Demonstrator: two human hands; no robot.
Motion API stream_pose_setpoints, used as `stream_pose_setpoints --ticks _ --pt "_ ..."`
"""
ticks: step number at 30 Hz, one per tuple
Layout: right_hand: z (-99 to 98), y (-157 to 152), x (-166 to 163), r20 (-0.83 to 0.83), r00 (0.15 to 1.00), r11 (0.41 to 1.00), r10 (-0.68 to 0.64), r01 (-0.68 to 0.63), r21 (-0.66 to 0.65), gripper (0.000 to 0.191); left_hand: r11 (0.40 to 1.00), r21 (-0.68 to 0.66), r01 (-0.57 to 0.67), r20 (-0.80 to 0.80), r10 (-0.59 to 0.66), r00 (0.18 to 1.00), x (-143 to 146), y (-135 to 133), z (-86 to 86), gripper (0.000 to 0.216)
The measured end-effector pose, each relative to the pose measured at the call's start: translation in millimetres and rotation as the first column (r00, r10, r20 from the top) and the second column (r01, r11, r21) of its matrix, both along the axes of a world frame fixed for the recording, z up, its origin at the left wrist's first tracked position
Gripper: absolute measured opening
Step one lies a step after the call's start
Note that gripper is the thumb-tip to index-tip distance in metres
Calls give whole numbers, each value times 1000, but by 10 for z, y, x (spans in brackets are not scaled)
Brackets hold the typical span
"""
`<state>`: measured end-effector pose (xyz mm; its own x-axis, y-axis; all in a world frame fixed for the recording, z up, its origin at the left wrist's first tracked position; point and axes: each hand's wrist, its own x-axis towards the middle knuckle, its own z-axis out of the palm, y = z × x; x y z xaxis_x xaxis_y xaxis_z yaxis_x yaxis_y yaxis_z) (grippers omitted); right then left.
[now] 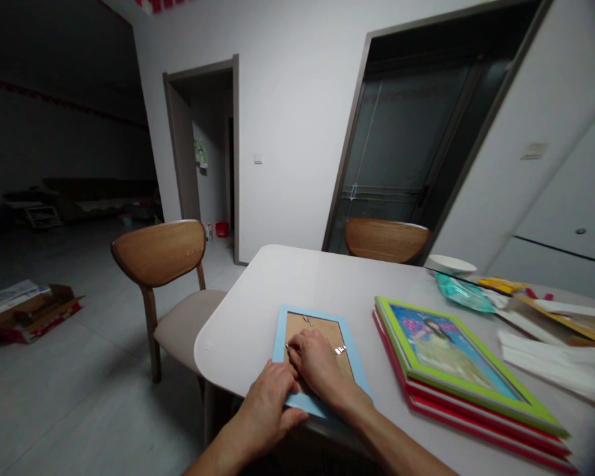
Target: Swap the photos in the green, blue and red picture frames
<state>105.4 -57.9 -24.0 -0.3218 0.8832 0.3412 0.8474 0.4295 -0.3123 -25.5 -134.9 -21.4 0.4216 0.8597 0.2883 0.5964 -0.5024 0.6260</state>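
Note:
A light-blue picture frame [356, 354] lies face down near the table's front edge, its brown backing board [322, 325] showing. Small metal fittings are on the back: a hanger [307, 320] at the far edge and a clip [340, 350] at the right. My left hand [272, 396] grips the frame's near left corner, thumb along the near edge. Over the backing, my right hand [317, 360] is closed, fingertips bent down at the left inner edge beside a bit of metal. What those fingertips pinch is hidden.
Right of the frame stand stacked picture frames, a green one [394, 330] above red ones [416, 396]. Beyond are a teal packet [463, 293], a white bowl [451, 265] and opened packaging [560, 320]. Wooden chairs stand left [161, 251] and behind [387, 239] the table [242, 330].

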Motion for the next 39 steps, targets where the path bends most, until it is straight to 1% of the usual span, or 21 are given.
stream_pose_setpoints --ticks 3,7,12,22,29,35,37,39 --pt "-7 18 6 -1 1000 1000 4 -4 -11 23 1000 2 2 -3 -2 1000 1 -8 1 27" --pt "23 16 25 18 996 996 88 -87 -31 22 1000 1 -9 -10 9 1000 4 -10 -8 28" --pt "64 -17 55 35 990 990 139 -138 -35 21 1000 1 -18 -2 18 1000 14 -8 3 31" --pt "20 -2 135 -4 991 989 137 -137 -50 22 1000 -23 18 19 -18 1000 43 -39 -18 31" --pt "1 -10 159 -31 993 991 117 -119 -62 22 999 -45 25 23 -24 999 57 -43 46 32" --pt "69 -74 143 -28 989 986 145 -147 -76 22 999 -41 22 12 -21 1000 57 -61 43 28" --pt "104 -101 204 -31 988 986 149 -151 -68 22 999 -28 22 21 -22 1000 48 -60 18 28" --pt "139 -120 338 -40 993 993 111 -112 -39 23 1000 -23 20 28 -19 999 37 -52 -7 30"
